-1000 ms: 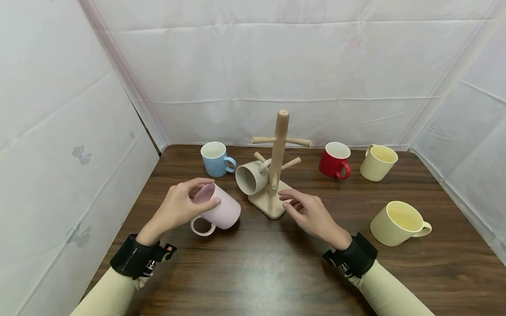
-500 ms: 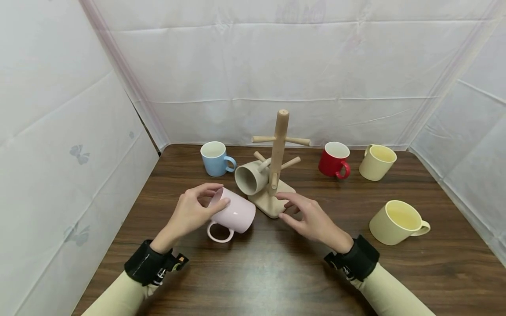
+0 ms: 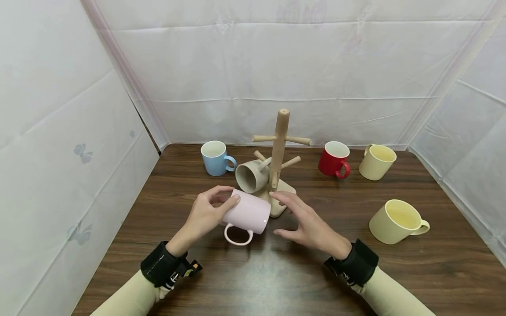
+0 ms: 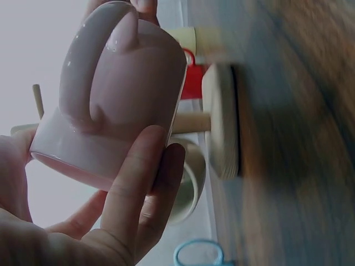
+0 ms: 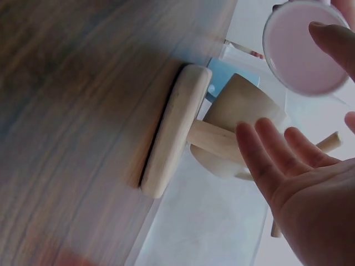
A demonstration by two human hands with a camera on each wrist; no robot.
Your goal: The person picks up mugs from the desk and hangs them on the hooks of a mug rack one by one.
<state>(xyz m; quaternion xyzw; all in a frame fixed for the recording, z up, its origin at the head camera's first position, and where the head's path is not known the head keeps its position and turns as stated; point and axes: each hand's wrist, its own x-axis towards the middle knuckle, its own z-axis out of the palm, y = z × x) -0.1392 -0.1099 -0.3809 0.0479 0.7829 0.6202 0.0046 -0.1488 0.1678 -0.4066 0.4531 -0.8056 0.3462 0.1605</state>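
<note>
A pale pink mug [image 3: 248,212] lies tilted on its side in the air, its handle pointing down toward me. My left hand [image 3: 206,212] grips it at the rim end, thumb in front and fingers behind. Facing the mug's base [image 5: 299,52] is my right hand [image 3: 307,223], with fingers spread and a small gap to the mug in the head view. Just behind both hands stands a wooden mug tree [image 3: 280,140]. A beige mug [image 3: 248,179] hangs by its handle from one of the tree's lower pegs, mouth toward the left. The pink mug covers part of the tree's base.
At the back left a light blue mug [image 3: 215,163] stands upright. Toward the back right are a red mug [image 3: 330,163] and a yellow mug [image 3: 375,166]. A second yellow mug [image 3: 391,226] sits nearer, right of my right hand. White sheeting [image 3: 253,66] encloses the table.
My left hand has carried the pink mug rightward and slightly nearer, to just before the mug tree's base. My right hand has shifted slightly left, its thumb and fingers spreading wider.
</note>
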